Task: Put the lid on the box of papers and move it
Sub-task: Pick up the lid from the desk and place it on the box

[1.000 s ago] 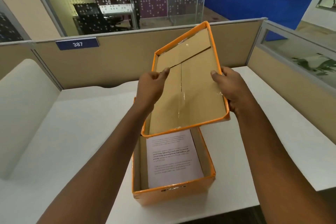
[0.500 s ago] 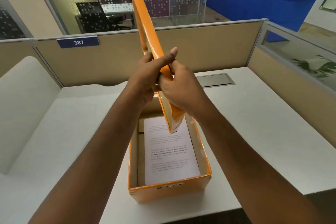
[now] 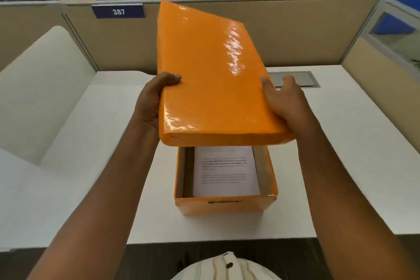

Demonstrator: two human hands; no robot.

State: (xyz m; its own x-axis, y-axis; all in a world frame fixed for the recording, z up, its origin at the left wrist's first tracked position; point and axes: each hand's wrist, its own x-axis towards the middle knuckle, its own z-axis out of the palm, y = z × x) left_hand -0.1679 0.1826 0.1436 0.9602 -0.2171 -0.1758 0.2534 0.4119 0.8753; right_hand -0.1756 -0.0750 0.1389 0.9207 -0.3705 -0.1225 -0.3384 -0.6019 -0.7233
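A glossy orange lid hangs in the air, top side up, tilted with its far end raised. My left hand grips its left edge and my right hand grips its right edge. Below its near end stands the open orange box on the white desk. Printed white papers lie inside the box. The lid hides the far part of the box.
Beige cubicle partitions close the desk at the back and right, with a blue "387" sign. A grey cable hatch sits in the desk behind my right hand. The desk's front edge runs just below the box.
The lid has been flipped: a second ago its brown inside faced me, then it stood on edge, and now its orange top faces up over the box. My hands moved apart to its sides.
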